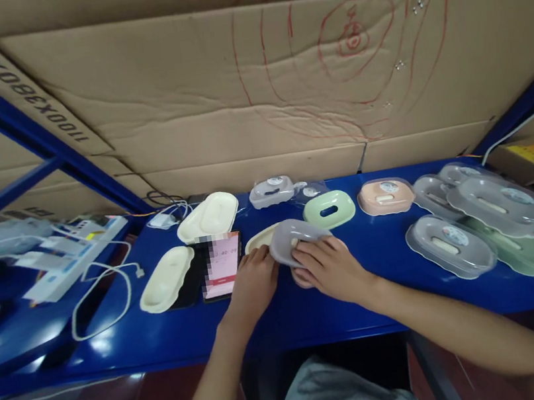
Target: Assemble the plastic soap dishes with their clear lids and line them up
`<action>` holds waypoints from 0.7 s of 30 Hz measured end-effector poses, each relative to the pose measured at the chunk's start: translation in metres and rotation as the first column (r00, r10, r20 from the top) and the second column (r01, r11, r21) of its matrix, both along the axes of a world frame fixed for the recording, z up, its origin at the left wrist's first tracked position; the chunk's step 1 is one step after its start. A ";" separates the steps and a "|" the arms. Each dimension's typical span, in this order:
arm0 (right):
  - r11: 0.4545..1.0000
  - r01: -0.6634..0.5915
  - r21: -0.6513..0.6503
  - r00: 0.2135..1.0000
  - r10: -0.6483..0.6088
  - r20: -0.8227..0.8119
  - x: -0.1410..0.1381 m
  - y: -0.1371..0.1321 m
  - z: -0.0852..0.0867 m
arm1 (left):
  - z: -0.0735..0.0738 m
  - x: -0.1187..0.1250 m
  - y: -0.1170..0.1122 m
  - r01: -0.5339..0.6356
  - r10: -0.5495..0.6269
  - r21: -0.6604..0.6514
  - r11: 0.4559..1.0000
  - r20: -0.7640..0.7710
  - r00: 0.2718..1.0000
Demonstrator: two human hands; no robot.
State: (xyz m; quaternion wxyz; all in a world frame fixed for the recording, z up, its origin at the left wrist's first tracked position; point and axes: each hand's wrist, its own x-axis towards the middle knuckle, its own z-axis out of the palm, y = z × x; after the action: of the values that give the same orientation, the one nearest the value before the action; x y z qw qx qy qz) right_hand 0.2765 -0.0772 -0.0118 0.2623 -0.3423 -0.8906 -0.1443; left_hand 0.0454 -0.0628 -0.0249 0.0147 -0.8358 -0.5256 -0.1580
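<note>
A clear grey plastic lid (292, 236) is tilted up on the blue table (392, 301), over a pink dish whose edge shows under my right hand (330, 269). Both hands grip this lid: my left hand (254, 283) holds its left end, and my right hand's fingers press on its right side. Behind the lid lies a cream dish (258, 236), partly hidden.
A phone (222, 264) lies left of my hands, between two cream trays (167, 278) (209, 216). Further back stand a green dish (329, 209) and a peach dish (385, 195). Several lidded dishes (493, 206) are stacked at the right. A power strip (79, 251) and cables sit left.
</note>
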 end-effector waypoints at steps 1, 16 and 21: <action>0.999 0.029 -0.020 0.999 -0.029 0.013 0.002 0.005 -0.003 | -0.002 0.000 -0.009 -0.008 0.008 0.007 1.000 0.012 1.000; 0.995 -0.025 -0.095 1.000 0.026 0.012 0.021 0.023 0.003 | -0.010 0.025 -0.088 0.059 -0.108 0.163 0.985 0.307 0.946; 0.963 -0.243 -0.119 0.962 0.255 0.095 0.006 -0.002 0.000 | -0.016 0.020 -0.088 -0.078 0.014 0.159 0.984 0.373 0.928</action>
State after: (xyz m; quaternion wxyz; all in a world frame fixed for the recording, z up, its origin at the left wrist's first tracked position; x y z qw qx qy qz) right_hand 0.2822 -0.0790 -0.0122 0.2104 -0.2326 -0.9460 -0.0812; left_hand 0.0657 -0.1507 -0.0407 -0.0095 -0.7739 -0.5230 -0.3571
